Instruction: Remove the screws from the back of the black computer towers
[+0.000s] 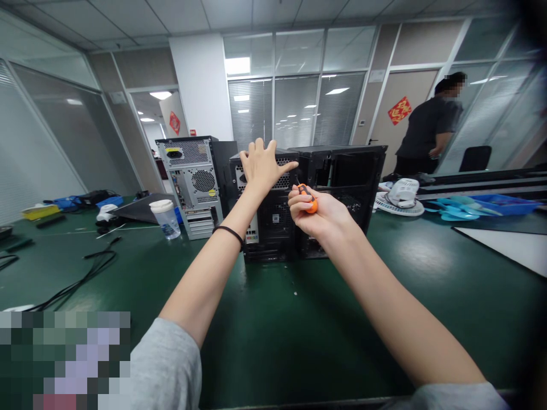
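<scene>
A black computer case [273, 239] stands upright on the green table, its rear side with ports and vent holes facing me. My left hand [261, 166] rests with spread fingers against the upper part of that rear side, the thumb pointing right. In my right hand [314, 209] is a screwdriver [308, 199] with an orange and black handle, wrapped by the fingers. Its tip points at the upper right edge of the case; whether it touches a screw is too small to tell. Directly right of the case is an open black chassis [354, 171].
A grey computer tower [194, 182] stands to the left, with a clear plastic cup [166, 219] before it. Black cables [92, 276] lie at left. On the right are a white fan [401, 196], light-blue fan blades [461, 208] and a blue tray [508, 204]. A person [429, 128] stands behind the table.
</scene>
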Available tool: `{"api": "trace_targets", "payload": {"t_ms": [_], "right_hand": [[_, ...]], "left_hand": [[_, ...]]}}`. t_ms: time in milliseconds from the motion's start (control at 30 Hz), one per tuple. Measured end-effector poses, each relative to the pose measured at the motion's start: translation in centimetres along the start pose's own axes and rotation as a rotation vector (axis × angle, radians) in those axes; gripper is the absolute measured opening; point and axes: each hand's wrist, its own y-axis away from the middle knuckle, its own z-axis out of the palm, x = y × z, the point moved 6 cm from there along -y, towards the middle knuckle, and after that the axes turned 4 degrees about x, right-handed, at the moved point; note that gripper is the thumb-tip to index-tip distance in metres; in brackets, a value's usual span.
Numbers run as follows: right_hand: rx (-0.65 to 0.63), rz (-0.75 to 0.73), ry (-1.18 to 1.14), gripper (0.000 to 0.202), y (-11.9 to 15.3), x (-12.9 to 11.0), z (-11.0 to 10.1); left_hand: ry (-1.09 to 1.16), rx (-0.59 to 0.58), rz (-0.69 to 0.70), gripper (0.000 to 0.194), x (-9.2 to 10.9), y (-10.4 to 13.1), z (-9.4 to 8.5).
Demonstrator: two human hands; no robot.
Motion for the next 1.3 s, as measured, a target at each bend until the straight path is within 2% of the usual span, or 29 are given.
{"api": "trace_targets", "payload": {"t_ms": [433,800,1033,1300], "right_hand": [[0.09,-0.054,0.078,0.032,0.18,-0.02,-0.32],[0.125,-0.11,0.205,0.033,-0.01,0.03,-0.7],[0.074,-0.084,0.073,0.031,-0.1,0.0,-0.38],[0.084,-0.1,-0.005,0.03,0.01,-0.01,-0.35]], "left_hand": [[0.017,-0.06,-0.007,0.068,0.2,0.12,-0.03],[0.012,-0.027,-0.003,0.068,-0.01,0.06,0.18],[0.009,-0.008,0.003,0.067,-0.04,0.02,0.21],[0.021,-0.018,-0.003,0.068,-0.1,-0.06,0.4]]}}
